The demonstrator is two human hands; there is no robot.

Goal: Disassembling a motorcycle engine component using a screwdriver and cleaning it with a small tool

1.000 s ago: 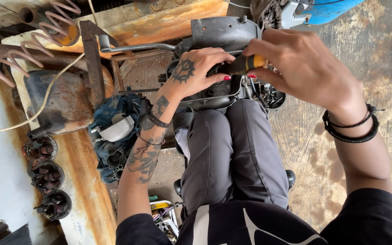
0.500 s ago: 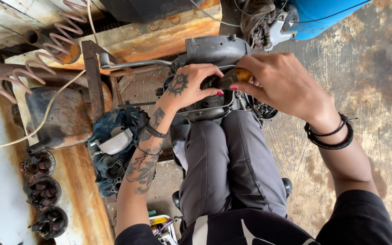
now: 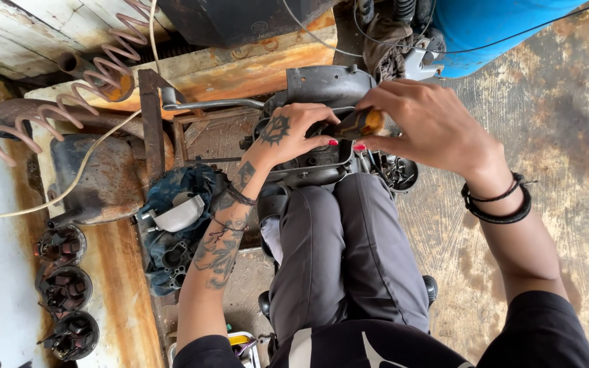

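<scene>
Both hands have slid slightly toward 6 o'clock in view since a second ago, with the screwdriver's amber handle [image 3: 357, 123] now lower. It lies over the grey metal engine part [image 3: 325, 85] above the knees. The right hand [image 3: 431, 126] pinches the handle; the left hand [image 3: 293, 133] wraps its front end. At 9 o'clock lies a blue rag [image 3: 172, 197].
</scene>
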